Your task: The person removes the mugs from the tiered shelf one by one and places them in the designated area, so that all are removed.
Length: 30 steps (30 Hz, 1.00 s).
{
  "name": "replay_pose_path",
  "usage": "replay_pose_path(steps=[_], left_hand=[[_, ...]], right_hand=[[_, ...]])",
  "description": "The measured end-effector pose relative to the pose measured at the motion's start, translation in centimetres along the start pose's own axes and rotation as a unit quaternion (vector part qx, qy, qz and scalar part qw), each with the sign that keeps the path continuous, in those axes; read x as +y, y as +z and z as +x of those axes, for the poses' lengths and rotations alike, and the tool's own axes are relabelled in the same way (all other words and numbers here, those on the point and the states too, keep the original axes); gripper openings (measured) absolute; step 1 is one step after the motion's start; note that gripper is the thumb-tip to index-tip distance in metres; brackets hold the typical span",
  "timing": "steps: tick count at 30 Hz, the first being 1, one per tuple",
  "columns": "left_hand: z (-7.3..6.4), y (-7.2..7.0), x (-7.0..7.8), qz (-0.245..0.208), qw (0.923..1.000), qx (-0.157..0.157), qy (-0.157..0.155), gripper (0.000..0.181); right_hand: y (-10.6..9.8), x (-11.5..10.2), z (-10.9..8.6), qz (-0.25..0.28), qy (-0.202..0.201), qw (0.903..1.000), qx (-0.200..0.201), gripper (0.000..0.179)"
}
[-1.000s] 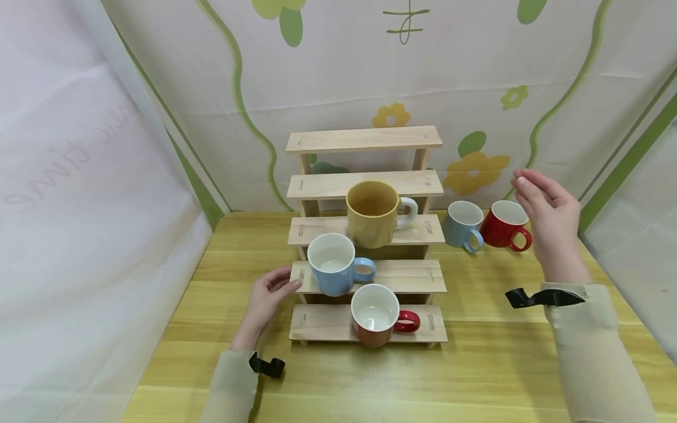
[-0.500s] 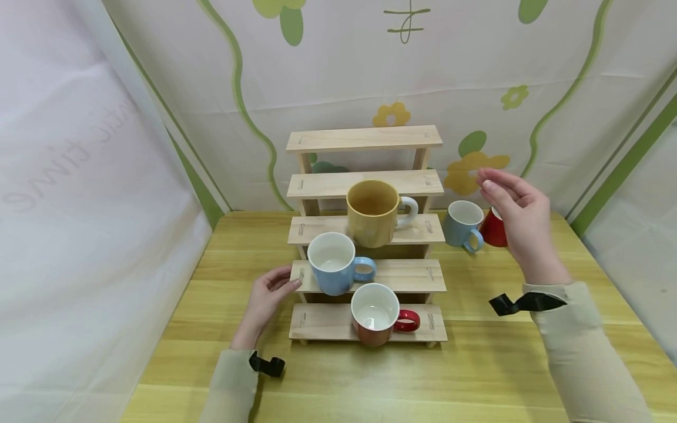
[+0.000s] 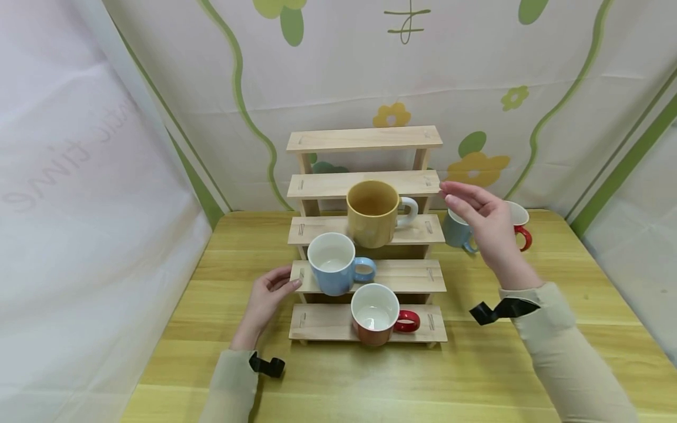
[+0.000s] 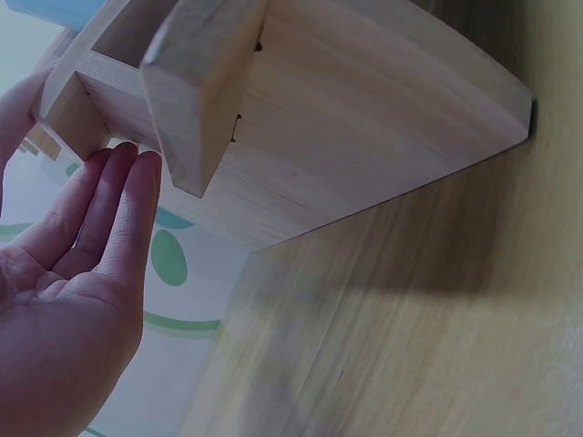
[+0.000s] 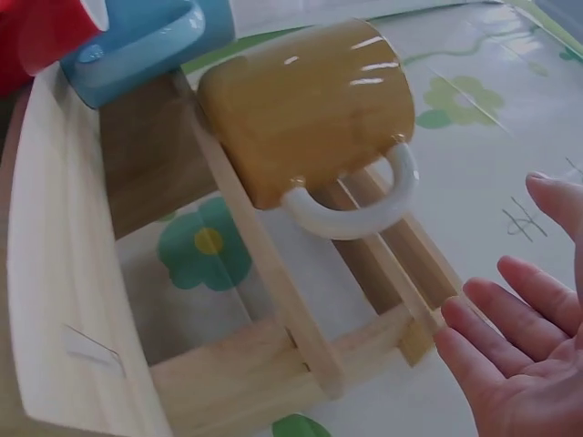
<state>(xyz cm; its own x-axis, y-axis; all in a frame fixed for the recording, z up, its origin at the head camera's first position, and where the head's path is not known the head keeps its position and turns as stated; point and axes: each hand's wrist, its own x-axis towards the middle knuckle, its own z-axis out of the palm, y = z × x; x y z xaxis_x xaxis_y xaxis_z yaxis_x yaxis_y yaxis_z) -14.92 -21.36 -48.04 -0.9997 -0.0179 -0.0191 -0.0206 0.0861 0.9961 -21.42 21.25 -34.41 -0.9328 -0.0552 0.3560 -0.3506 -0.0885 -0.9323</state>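
A stepped wooden display shelf (image 3: 365, 138) stands on the table with three mugs on its lower steps. On the bottom step is a red mug (image 3: 375, 338), on the second a blue mug (image 3: 333, 282). The yellow mug (image 3: 372, 226) with a white handle occupies the middle step. My left hand (image 3: 270, 296) holds the left end of the second step, thumb above and fingers beneath; the left wrist view shows the fingertips at the board's underside. Near the right end of the fourth step is my right hand (image 3: 486, 223), fingers extended and holding nothing.
Behind my right hand, a second blue mug (image 3: 453, 230) and a second red mug (image 3: 520, 216) stand on the wooden table (image 3: 338, 382), partly hidden. A printed fabric backdrop (image 3: 338, 70) hangs behind the shelf.
My right hand has moved left from beside the second red mug, over the second blue mug, to the shelf's right side. My left hand and the mugs have stayed put.
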Motion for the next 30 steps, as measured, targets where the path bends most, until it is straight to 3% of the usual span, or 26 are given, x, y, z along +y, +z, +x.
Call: replay_pose_path(steps=[13,24,30], left_hand=[[-0.2,0.0,0.1,-0.002,1.0,-0.002,0.006,0.042],[-0.1,0.1,-0.1,-0.001,1.0,0.0,0.007,0.042],[-0.1,0.1,-0.1,0.002,1.0,0.0,0.008,0.043]], right_hand=[[1.8,1.5,0.0,-0.085,0.038,0.9933,-0.068,0.04],[3.2,2.4,0.9,-0.007,0.067,0.9938,-0.089,0.043],[3.9,2.4,1.5,-0.023,0.079,0.9927,-0.088,0.046]])
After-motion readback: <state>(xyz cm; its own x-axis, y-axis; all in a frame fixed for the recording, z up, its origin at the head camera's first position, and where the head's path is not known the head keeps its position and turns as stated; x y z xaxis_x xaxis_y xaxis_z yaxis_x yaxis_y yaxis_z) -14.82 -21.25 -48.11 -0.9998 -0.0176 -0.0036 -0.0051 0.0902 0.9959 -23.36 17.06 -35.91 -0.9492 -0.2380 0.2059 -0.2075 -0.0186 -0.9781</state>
